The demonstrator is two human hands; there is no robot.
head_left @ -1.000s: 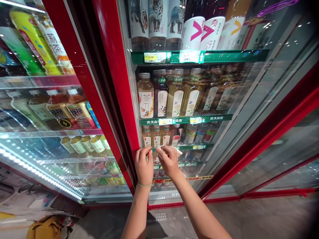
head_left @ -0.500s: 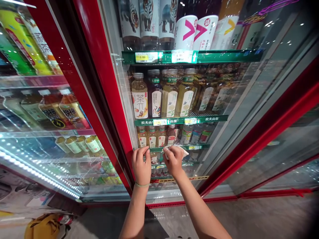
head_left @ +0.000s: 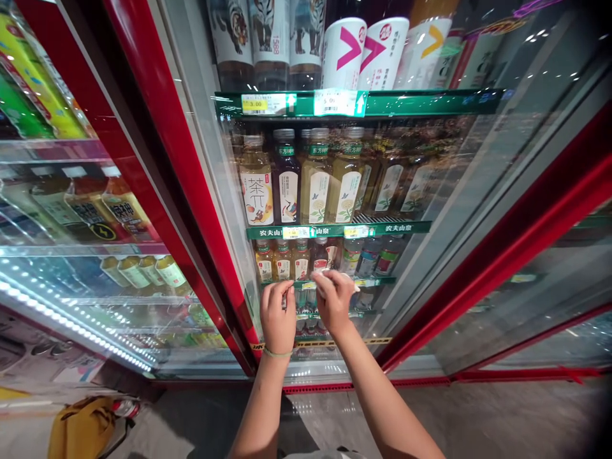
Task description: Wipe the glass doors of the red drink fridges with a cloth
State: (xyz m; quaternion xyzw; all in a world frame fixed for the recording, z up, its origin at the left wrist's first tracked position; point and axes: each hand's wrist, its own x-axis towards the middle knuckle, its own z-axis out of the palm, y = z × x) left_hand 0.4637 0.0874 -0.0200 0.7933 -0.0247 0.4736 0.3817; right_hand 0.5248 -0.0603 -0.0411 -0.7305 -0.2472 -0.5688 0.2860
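Note:
Both my hands are raised in front of the glass door (head_left: 415, 280) of a drinks cooler. In my right hand (head_left: 333, 303) is a crumpled white cloth (head_left: 354, 288); its edges stick out past the fingers on both sides. My left hand (head_left: 278, 319), with a thin band at the wrist, is just to the left. Its fingers are curled together, and what they hold, if anything, is hidden. Behind the glass, small bottles (head_left: 301, 261) stand on a low shelf just above the hands. Larger tea bottles (head_left: 318, 182) fill the shelf over them.
Red door frames (head_left: 191, 166) run down on the left, and another red frame (head_left: 478, 255) slants on the right. A second lit cooler (head_left: 119, 229) with bottles is at left. A yellow bag (head_left: 81, 427) lies at the lower left on the grey floor (head_left: 191, 427).
The view has shifted slightly, so the cooler shelves appear farther left. My right hand with the cloth has moved slightly up against the shelves; my left hand has shifted slightly right.

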